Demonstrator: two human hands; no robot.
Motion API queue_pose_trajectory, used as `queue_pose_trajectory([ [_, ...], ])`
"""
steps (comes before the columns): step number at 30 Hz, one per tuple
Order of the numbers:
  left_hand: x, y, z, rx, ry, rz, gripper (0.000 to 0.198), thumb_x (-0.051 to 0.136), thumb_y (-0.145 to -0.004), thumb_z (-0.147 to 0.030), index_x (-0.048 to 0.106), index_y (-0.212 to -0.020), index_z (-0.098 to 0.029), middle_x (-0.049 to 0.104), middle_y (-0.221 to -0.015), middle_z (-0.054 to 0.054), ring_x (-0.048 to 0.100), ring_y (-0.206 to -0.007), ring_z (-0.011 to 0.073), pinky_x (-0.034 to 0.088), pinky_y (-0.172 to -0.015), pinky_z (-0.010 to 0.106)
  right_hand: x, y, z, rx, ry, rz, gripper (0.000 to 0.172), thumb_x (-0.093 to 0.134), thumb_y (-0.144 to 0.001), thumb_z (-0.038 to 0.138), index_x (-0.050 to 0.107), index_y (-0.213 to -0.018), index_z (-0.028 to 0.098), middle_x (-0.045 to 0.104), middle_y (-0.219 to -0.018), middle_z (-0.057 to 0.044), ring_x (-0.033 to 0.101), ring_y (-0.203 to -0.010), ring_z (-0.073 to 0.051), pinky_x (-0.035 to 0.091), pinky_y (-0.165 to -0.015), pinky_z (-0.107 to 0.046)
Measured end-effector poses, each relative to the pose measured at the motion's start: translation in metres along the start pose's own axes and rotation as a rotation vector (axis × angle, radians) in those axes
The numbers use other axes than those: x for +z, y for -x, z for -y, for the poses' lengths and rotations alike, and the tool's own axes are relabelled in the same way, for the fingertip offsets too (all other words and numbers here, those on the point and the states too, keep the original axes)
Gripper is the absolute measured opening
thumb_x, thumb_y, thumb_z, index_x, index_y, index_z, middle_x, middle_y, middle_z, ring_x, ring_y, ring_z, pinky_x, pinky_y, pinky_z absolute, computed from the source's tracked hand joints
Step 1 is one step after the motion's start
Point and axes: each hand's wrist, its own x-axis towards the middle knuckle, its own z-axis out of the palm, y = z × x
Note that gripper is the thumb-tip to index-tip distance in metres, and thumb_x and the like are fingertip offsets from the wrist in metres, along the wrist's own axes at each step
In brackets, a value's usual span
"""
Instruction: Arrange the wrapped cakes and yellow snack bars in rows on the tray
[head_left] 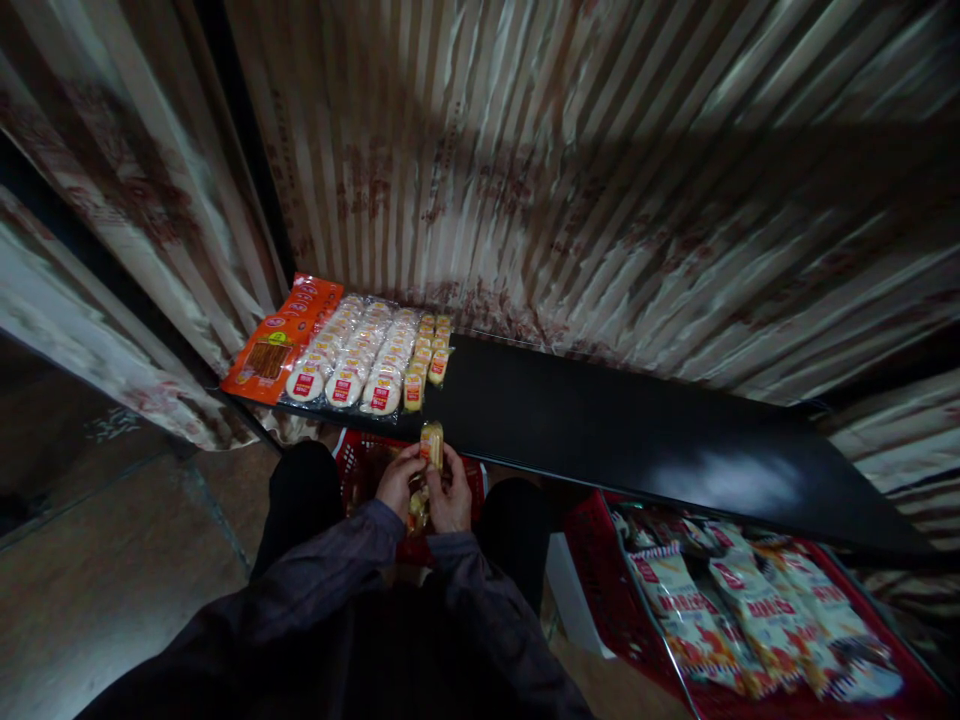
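Note:
A small wrapped yellow snack is pinched between the fingertips of my left hand and my right hand. Both hands are in front of the shelf's near edge, above a red basket between my knees, in which more yellow packs show partly behind the hands. Just beyond, on the black shelf, small yellow snacks lie in two rows. Left of them are several rows of round white wrapped crackers, and at the far left lies an orange packet.
On the lower right a red basket holds several white and red snack bags, beside a white box-like edge. Pleated curtains hang behind the shelf. A dark metal post rises at the left.

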Motion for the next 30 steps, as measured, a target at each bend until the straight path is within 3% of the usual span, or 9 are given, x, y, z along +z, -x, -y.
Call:
queue_pose_trajectory([
  [8, 0.009, -0.007, 0.002, 0.085, -0.01, 0.037, 0.048, 0.066, -0.055, -0.022, 0.069, -0.102, -0.013, 0.073, -0.106, 0.009, 0.066, -0.101, 0.0238, 0.047, -0.09, 0.031, -0.001, -0.014, -0.001, 0.021, 0.053, -0.051, 0.05, 0.054, -0.083, 0.046, 0.061, -0.122, 0.015, 0.065, -0.124, -0.014, 0.062, -0.11, -0.025, 0.051, -0.093, -0.037],
  [13, 0.01, -0.012, 0.004, 0.121, -0.049, -0.028, 0.053, 0.069, -0.056, -0.022, 0.064, -0.109, -0.016, 0.071, -0.109, 0.009, 0.066, -0.102, 0.0235, 0.048, -0.089, 0.032, 0.001, -0.024, 0.009, 0.048, 0.018, -0.04, 0.056, 0.053, -0.082, 0.05, 0.058, -0.123, 0.014, 0.066, -0.121, -0.015, 0.065, -0.105, -0.024, 0.053, -0.088, -0.036],
  [22, 0.017, -0.025, 0.003, 0.293, -0.201, -0.097, 0.034, 0.066, -0.061, -0.023, 0.066, -0.095, -0.019, 0.07, -0.096, 0.005, 0.064, -0.094, 0.0197, 0.048, -0.087, 0.031, 0.004, -0.049, 0.007, 0.064, -0.092, -0.055, 0.056, 0.056, -0.08, 0.048, 0.054, -0.124, 0.014, 0.068, -0.114, -0.014, 0.066, -0.103, -0.024, 0.051, -0.093, -0.039],
  [30, 0.024, -0.042, 0.002, 0.384, -0.322, -0.123, 0.043, 0.059, -0.066, -0.016, 0.065, -0.109, -0.017, 0.062, -0.118, 0.01, 0.058, -0.112, 0.0206, 0.044, -0.098, 0.033, 0.011, -0.079, 0.002, 0.083, -0.246, -0.056, 0.062, 0.062, -0.076, 0.048, 0.051, -0.126, 0.014, 0.068, -0.116, -0.013, 0.066, -0.102, -0.024, 0.05, -0.096, -0.04],
])
